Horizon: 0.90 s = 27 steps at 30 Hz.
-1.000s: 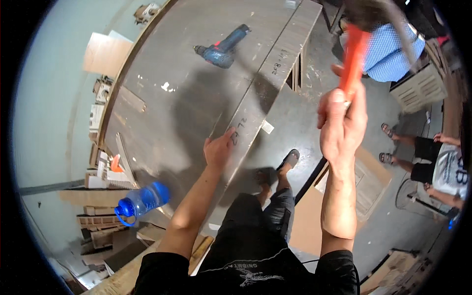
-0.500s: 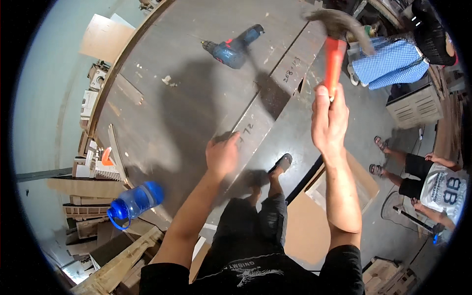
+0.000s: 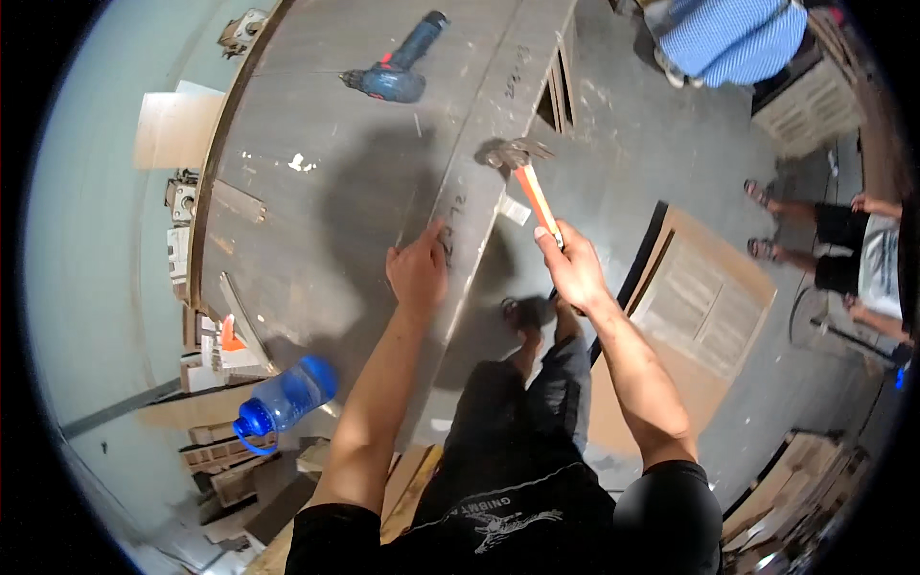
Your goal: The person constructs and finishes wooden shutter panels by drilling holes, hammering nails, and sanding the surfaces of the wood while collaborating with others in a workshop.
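Observation:
My right hand (image 3: 580, 268) is closed around the handle of a claw hammer (image 3: 537, 196) with an orange-red grip. The dark hammer head is at the outer edge of the long board strip (image 3: 467, 196), which carries handwritten marks; whether it touches cannot be told. On that strip rests my left hand (image 3: 419, 273), thumb and index finger apart, the other fingers partly bent. Under it lies the large grey-brown tabletop (image 3: 297, 230). Farther off on the tabletop lies a blue cordless drill (image 3: 398, 72).
A blue water bottle (image 3: 287, 398) lies at the table's left, near a thin wood stick (image 3: 244, 321). Wood scraps (image 3: 240, 470) pile up below it. Framed panels (image 3: 704, 307) lie on the floor at right. Another person's legs (image 3: 834, 220) show at far right; blue checked cloth (image 3: 728, 38) is beyond.
The hammer has swung down from raised to the board's edge, with my right hand lowered and moved left. My left hand stays on the strip. The whole view has shifted.

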Tool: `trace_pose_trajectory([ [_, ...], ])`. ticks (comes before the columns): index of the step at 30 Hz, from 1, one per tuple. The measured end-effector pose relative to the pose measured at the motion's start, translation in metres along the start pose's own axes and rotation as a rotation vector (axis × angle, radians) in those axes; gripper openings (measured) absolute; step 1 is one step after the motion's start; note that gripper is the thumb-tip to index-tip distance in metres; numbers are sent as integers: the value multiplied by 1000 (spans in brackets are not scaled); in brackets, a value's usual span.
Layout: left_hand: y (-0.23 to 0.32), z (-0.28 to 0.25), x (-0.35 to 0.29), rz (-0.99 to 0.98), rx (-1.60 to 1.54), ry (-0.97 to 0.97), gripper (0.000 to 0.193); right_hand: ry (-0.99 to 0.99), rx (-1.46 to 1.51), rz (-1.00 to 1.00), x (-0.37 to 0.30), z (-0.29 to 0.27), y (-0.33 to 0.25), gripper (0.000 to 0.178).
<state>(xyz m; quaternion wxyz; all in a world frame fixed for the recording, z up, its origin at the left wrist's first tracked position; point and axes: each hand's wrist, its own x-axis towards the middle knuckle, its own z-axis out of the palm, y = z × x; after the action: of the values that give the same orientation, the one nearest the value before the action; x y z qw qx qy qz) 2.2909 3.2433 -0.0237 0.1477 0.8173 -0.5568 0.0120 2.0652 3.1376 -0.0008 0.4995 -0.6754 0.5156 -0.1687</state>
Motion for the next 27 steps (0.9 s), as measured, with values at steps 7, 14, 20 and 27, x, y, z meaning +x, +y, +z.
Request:
trace_pose_trajectory([
  [7,-7,23,-4,-13,-15,71,34,221,813,67,-51,128,35,23],
  [14,0,25,-8,-30,32,99,35,203,1009,57,-83,151,0,34],
  [20,3,26,-9,-115,-182,78,31,204,982,-50,-107,172,37,28],
  [27,6,33,-10,-156,-295,63,30,79,1072,238,-134,211,104,31],
])
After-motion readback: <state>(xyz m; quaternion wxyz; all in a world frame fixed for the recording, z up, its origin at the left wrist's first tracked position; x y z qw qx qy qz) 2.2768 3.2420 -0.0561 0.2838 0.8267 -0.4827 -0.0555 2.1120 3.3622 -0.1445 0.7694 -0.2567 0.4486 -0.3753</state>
